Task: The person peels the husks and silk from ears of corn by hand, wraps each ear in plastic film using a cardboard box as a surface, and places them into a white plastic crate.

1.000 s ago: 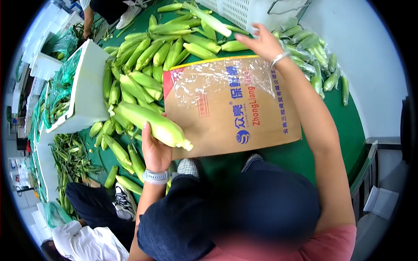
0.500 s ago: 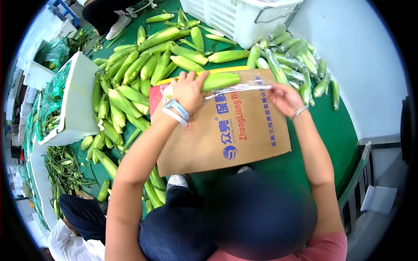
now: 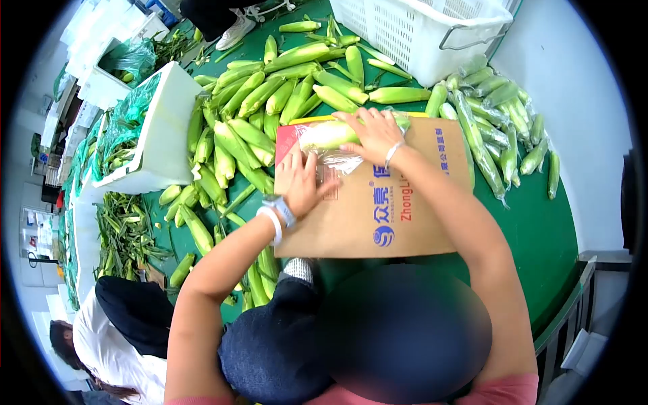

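One film-wrapped green corn ear [image 3: 325, 136] in the right hand's [image 3: 375, 133] grip; left hand [image 3: 301, 183] open on brown cardboard [image 3: 331, 233] showing red "ZhongLi".

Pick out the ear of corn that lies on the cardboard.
The ear under the right hand, with clear film around it; the loose pile and the wrapped ears lie off the cardboard.

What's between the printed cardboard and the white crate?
An ear of corn in green husk, lying roughly lengthwise along the gap between the cardboard and the crate. Head view shows it.
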